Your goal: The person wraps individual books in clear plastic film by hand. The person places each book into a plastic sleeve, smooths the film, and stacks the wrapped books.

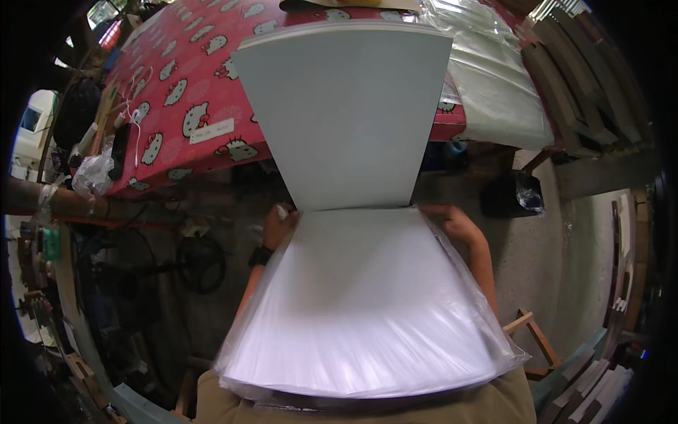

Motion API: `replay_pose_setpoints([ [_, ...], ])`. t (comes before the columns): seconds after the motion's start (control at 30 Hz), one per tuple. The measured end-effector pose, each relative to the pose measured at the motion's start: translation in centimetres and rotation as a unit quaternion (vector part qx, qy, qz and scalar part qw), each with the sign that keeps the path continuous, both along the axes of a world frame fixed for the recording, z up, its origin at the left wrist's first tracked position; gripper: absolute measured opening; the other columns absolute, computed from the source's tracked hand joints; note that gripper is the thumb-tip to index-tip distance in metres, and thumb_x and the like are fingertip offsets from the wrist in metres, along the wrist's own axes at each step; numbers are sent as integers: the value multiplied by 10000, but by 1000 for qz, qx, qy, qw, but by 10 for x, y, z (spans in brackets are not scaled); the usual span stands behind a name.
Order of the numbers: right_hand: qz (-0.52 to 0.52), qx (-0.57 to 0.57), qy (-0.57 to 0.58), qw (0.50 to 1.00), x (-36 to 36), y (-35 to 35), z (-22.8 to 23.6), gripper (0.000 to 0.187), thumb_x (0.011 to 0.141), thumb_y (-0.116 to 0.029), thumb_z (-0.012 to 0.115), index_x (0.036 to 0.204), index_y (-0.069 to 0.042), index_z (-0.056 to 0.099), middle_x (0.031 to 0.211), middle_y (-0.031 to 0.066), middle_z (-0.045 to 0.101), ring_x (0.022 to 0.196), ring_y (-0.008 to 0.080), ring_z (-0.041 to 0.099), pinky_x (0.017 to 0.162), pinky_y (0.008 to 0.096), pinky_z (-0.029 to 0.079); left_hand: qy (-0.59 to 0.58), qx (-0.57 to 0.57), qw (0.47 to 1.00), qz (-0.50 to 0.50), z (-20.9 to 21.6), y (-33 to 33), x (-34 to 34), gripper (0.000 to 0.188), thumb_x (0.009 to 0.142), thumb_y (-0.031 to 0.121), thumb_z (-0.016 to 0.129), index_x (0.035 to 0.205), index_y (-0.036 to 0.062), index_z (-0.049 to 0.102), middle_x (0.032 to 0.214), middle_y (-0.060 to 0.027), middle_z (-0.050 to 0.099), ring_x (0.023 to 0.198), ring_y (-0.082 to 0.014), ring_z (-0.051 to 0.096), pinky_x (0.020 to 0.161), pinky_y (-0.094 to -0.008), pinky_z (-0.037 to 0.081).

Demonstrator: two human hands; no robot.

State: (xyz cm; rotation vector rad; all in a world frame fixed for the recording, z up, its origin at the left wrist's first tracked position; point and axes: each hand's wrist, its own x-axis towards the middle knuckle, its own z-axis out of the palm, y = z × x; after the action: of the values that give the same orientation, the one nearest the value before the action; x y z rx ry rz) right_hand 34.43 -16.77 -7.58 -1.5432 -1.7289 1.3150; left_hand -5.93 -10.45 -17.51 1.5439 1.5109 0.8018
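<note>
A stack of flat pale-grey boards [346, 120] stands on my lap and leans toward the table, its far end over the table's edge. Clear plastic bag film [367, 325] covers the near half of the boards, wrinkled and shiny, and sticks out past their near corners. The bag's mouth lies across the middle of the stack. At that mouth's left side, my left hand [281, 222] is closed on bunched plastic, with a dark band on its wrist. My right hand [453, 223] pinches the bag's edge on the other side, its index finger along the boards.
Beyond the boards is a table [183, 85] with a pink cartoon-cat cover, bearing a white label strip [213, 131] and a white cable [135, 124]. More clear plastic sheeting [494, 85] lies at its right. Framed panels [575, 78] lean at far right; a fan [200, 265] stands below left.
</note>
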Motion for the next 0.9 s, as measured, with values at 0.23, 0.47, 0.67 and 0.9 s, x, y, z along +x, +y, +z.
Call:
replay_pose_setpoints([
  [0.23,297,89,297,903,-69,-1,125,294,769,-114,553,1053,-38,573,1088,144,554,1127,301,426,968,362,311,70,60,995,43,83,16,-46,256,808,185,550,1023,44,543,795,-28,553,659,-115,502,604,-238,404],
  [0.47,213,37,-144,966,-76,55,75,220,807,-161,562,982,-33,600,989,130,594,939,270,550,796,355,434,-458,43,871,-174,276,31,-1,508,823,263,512,1204,-41,366,812,-38,471,641,-92,464,514,-210,383],
  [0.67,18,333,163,928,-158,77,185,106,776,-72,602,856,-3,588,773,39,594,775,100,550,699,218,428,-612,-26,772,-172,299,36,90,550,844,257,488,1276,-12,280,1235,-95,381,1011,-157,444,803,-285,404],
  [0.9,-66,199,184,960,-140,77,183,98,787,-71,602,838,-1,557,736,4,558,705,60,502,655,191,409,-353,-31,924,-142,274,31,99,431,814,195,571,1170,-11,441,967,-48,560,851,-110,524,764,-229,405],
])
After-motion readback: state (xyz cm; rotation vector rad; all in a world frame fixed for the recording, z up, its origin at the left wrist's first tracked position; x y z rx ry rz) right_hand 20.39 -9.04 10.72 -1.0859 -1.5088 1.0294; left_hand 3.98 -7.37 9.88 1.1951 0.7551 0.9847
